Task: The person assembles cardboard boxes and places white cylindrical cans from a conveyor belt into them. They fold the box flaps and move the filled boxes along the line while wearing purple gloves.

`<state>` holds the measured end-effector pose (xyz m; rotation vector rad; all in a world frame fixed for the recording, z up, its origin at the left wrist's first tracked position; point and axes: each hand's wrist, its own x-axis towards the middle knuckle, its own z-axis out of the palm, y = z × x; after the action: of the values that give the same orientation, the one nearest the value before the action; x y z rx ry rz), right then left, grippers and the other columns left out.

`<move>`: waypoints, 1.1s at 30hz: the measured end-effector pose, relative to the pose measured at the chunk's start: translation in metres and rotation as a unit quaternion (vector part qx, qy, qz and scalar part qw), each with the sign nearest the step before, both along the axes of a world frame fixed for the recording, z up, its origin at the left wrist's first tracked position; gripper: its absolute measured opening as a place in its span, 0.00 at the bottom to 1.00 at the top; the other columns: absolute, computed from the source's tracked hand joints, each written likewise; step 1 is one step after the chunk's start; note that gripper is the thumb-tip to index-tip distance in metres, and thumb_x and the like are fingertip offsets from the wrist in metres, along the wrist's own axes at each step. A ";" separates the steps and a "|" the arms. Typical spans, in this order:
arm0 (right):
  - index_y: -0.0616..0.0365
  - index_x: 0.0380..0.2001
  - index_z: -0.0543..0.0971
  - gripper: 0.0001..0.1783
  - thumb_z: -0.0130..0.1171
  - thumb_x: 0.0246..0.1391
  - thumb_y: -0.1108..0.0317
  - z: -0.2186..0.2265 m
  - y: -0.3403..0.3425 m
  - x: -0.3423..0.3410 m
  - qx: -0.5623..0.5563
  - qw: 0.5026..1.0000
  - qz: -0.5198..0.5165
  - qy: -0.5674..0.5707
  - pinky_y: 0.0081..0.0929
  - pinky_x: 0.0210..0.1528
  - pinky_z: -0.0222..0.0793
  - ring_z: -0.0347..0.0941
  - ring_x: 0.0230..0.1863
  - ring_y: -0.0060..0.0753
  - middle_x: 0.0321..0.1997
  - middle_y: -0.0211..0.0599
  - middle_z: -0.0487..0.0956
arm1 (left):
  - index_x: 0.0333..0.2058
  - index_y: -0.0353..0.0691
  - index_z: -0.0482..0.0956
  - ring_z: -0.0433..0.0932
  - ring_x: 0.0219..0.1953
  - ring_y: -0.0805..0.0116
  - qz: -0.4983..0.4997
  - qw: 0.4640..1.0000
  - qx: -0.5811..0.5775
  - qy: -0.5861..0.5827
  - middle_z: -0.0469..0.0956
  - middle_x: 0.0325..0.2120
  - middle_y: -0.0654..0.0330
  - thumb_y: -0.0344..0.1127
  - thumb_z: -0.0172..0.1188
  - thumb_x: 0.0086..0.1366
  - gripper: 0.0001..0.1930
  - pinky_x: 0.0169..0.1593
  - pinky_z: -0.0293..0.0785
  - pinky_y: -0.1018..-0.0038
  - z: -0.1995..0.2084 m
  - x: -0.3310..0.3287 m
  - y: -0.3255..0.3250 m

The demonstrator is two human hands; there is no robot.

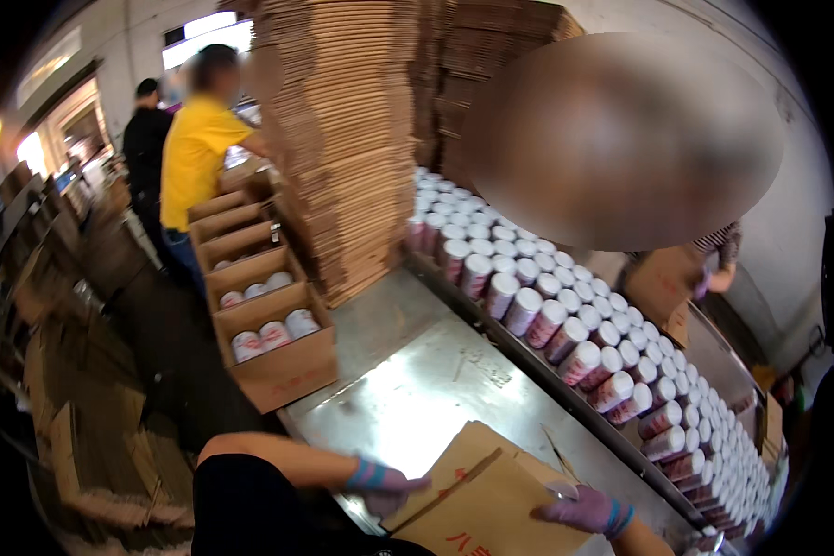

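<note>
A flattened brown cardboard carton (491, 505) with red print lies in front of me, partly over the metal table. My left hand (391, 486), in a purple glove with a blue cuff, is closed at its left edge, thumb side on the board and the other fingers partly hidden. My right hand (579, 510), gloved alike, grips the carton's right side with the thumb on top. A small shiny piece (562, 489) shows beside the right fingers; its kind is unclear.
Rows of white-lidded cans (574, 324) fill a long bench on the right. Open cartons with cans (283, 366) line the table's left edge. A tall stack of flat cartons (352, 139) stands behind. A person in yellow (195, 157) works far left; another person's hand (713, 278) touches a carton.
</note>
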<state>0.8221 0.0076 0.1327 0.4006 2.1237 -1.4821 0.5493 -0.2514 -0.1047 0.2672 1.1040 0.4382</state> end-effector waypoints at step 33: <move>0.47 0.55 0.70 0.36 0.56 0.46 0.38 -0.074 -0.092 0.046 0.483 0.817 -0.063 0.308 0.59 0.58 0.53 0.58 0.60 0.56 0.60 0.43 0.65 | 0.62 0.50 0.60 0.50 0.62 0.37 -0.307 0.505 0.477 0.651 0.53 0.62 0.46 0.54 0.62 0.52 0.39 0.63 0.47 0.44 0.110 0.197 -0.033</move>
<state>0.8684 -0.0848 0.0585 0.4359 3.3591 -0.4476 0.7463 -0.2842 0.0053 2.2358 1.9709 0.0528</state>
